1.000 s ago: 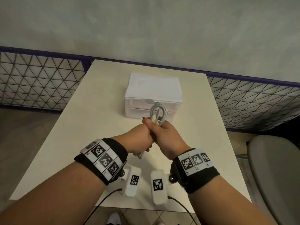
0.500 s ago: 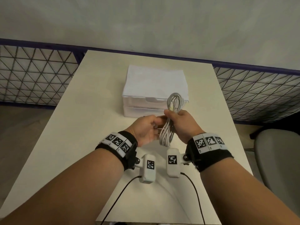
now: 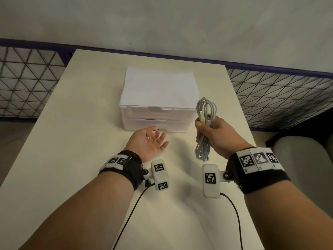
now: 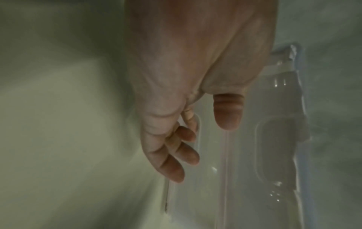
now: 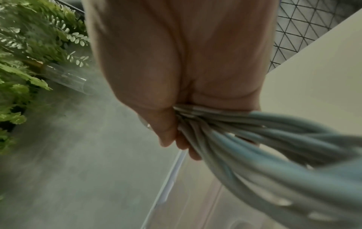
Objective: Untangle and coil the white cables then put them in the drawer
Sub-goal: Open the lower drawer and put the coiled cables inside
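Coiling done: my right grip [image 3: 210, 134] clenches the coiled cables [image 3: 204, 121]; my left grip [image 3: 148, 141], released, sits just before the closed drawer [image 3: 155, 125]. Remaining: open the drawer, stow the cables

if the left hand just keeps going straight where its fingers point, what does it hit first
Most likely the front of the lower drawer of the white drawer box; the left hand is open, fingertips just short of it, though depth is unclear.

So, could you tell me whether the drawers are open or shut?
Shut: both fronts of the drawer unit sit flush, nothing pulled out.
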